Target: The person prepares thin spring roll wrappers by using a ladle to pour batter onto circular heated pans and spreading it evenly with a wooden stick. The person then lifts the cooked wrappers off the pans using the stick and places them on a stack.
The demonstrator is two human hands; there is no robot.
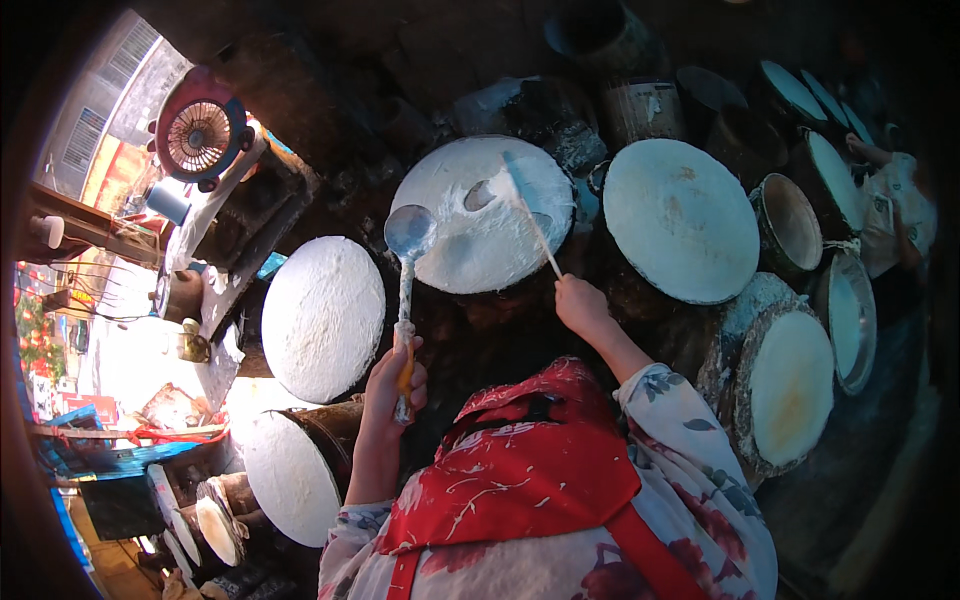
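Note:
My left hand (388, 388) is wrapped round the yellow lower handle of a ladle (408, 232) crusted with white paste. Its round metal bowl is over the left edge of a large round white-topped pot (450, 180) in front of me. The fingers of my right hand (585, 308) close on a thin pale stick (540, 236) that slants up to the left across this top. The stick's far end is blurred and meets a whitish smear. A darker oval patch (482, 194) shows beside it, and wet white paste covers much of the surface unevenly.
More round white tops stand close by: one left (322, 320), one lower left (292, 478), one right (682, 220), one lower right (792, 388). A metal pot (790, 222) stands at the right. A fan (198, 138) is at upper left; another person (895, 215) is far right.

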